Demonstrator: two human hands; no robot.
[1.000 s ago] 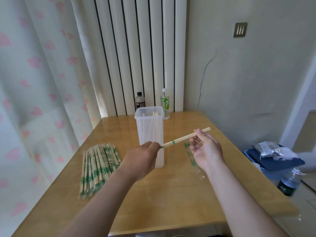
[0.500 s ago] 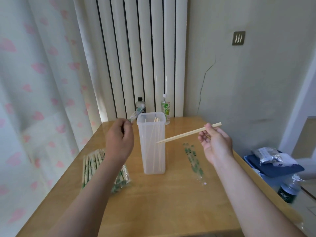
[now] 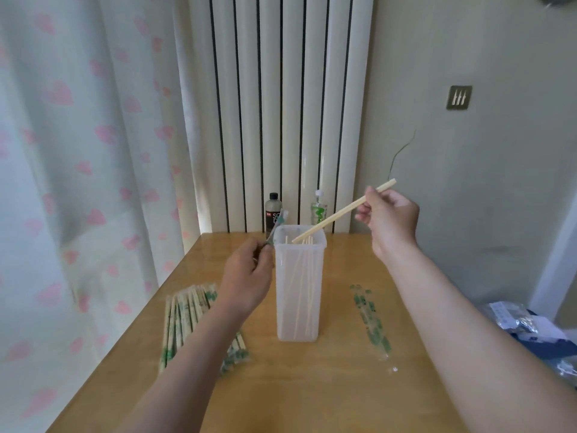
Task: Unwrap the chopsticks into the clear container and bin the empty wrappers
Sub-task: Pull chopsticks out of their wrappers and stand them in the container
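A pale curtain (image 3: 62,151) printed with pink hearts hangs along the left edge. Beside it, on the left part of the wooden table (image 3: 312,395), lies a pile of wrapped chopsticks (image 3: 187,317) in green-printed sleeves, partly covered by the left forearm. The left hand (image 3: 246,276) is just beside the upper left wall of the clear container (image 3: 299,307), its fingers curled and pinching an empty wrapper (image 3: 278,223) that sticks up past the container's rim, in front of a dark bottle (image 3: 273,210) at the back of the table. The tall container stands upright near the middle of the table with several loose chopsticks (image 3: 304,276) leaning inside it, their tops reaching the rim. Behind it rises a white ribbed radiator (image 3: 281,104), and a small bottle with green print (image 3: 318,210) stands at its foot. The bare chopsticks (image 3: 337,215) slant down to the left, their lower tip at the container's open mouth and their upper end gripped between the thumb and curled fingers of the right hand (image 3: 388,220), which is raised above and to the right of the container. Below that arm, 1 flat spent wrapper (image 3: 371,323) lies on the table, apart from the container. A metal wall plate (image 3: 458,97) sits on the right wall, and crumpled plastic bags (image 3: 515,320) lie on something blue past the table's right edge.
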